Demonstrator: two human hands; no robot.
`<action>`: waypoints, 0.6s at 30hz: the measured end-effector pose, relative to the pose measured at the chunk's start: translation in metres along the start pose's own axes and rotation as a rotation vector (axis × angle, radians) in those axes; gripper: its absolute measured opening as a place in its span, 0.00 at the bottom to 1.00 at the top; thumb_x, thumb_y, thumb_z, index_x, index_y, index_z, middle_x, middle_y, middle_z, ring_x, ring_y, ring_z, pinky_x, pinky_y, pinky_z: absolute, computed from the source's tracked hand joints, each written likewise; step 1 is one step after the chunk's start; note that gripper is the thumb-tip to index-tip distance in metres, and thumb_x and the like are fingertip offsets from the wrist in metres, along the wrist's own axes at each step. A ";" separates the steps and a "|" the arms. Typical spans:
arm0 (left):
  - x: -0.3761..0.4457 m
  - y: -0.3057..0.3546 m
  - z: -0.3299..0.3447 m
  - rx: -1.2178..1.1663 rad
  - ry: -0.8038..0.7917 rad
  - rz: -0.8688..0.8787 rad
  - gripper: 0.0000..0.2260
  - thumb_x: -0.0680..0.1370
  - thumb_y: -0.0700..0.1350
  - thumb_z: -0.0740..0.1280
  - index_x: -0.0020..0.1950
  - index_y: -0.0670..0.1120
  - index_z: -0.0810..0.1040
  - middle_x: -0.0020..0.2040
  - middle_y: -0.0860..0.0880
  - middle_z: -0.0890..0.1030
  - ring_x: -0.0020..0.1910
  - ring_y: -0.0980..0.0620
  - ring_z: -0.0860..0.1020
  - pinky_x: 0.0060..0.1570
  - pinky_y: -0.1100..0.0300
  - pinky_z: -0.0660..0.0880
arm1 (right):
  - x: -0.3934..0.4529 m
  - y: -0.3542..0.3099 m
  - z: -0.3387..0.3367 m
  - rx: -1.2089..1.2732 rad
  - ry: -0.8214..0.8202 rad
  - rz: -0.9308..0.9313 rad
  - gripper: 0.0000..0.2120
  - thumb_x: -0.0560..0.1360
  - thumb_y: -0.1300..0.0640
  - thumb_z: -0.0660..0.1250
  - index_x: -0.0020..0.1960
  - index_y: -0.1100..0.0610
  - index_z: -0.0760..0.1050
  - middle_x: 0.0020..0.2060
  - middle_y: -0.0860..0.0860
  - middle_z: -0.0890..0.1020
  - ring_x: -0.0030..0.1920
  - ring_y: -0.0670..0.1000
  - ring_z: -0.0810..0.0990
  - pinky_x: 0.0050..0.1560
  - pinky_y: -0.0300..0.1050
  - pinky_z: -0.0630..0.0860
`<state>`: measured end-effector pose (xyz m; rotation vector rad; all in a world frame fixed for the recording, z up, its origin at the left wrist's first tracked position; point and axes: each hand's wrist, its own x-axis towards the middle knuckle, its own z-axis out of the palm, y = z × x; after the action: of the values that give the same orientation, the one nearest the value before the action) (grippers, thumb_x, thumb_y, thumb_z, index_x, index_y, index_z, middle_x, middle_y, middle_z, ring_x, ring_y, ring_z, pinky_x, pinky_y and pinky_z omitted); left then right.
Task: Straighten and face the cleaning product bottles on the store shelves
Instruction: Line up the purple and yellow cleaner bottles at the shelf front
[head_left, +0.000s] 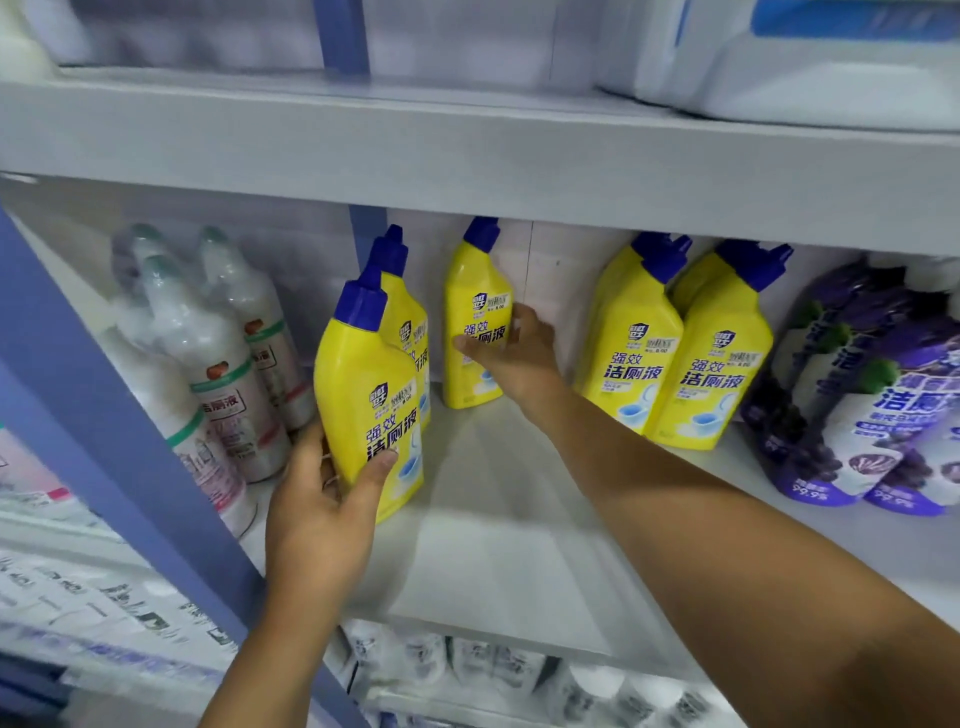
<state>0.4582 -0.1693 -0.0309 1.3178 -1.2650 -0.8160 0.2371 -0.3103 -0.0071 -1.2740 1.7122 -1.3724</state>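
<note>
Yellow cleaner bottles with blue caps stand on the middle shelf (498, 545). My left hand (322, 499) grips the front yellow bottle (363, 395) near its base, thumb across the label; another yellow bottle (410, 322) stands right behind it. My right hand (511, 353) reaches deep into the shelf and holds the back yellow bottle (475, 306) by its side, thumb on the label. To the right stand two rows of yellow bottles (675, 358), labels facing out.
White bottles with green caps (218, 353) fill the shelf's left end. Purple bottles (872, 395) crowd the right end. The upper shelf board (467, 150) hangs low over the caps. A blue upright (104, 415) runs down the left. White packages (467, 665) sit below.
</note>
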 end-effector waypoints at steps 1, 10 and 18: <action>0.000 0.001 0.000 -0.002 -0.008 0.002 0.20 0.74 0.54 0.75 0.64 0.59 0.76 0.52 0.64 0.85 0.50 0.62 0.84 0.51 0.56 0.79 | 0.000 -0.002 -0.002 0.013 -0.009 0.015 0.35 0.51 0.35 0.81 0.53 0.43 0.73 0.56 0.52 0.79 0.55 0.53 0.83 0.51 0.54 0.84; 0.008 0.001 -0.004 -0.135 -0.174 -0.067 0.15 0.76 0.37 0.73 0.60 0.50 0.79 0.51 0.57 0.87 0.49 0.60 0.85 0.45 0.67 0.80 | -0.030 -0.004 -0.025 0.055 -0.118 -0.019 0.17 0.69 0.54 0.80 0.56 0.51 0.80 0.50 0.48 0.87 0.50 0.50 0.86 0.57 0.54 0.82; -0.018 0.029 0.060 -0.277 -0.329 -0.022 0.14 0.77 0.32 0.69 0.60 0.43 0.79 0.50 0.55 0.88 0.46 0.61 0.85 0.42 0.71 0.78 | -0.114 0.002 -0.141 0.082 -0.086 -0.084 0.10 0.73 0.60 0.76 0.51 0.49 0.81 0.42 0.39 0.87 0.45 0.41 0.86 0.46 0.34 0.80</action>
<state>0.3911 -0.1620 -0.0170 1.0028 -1.3342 -1.2136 0.1540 -0.1515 0.0189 -1.3525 1.5452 -1.3996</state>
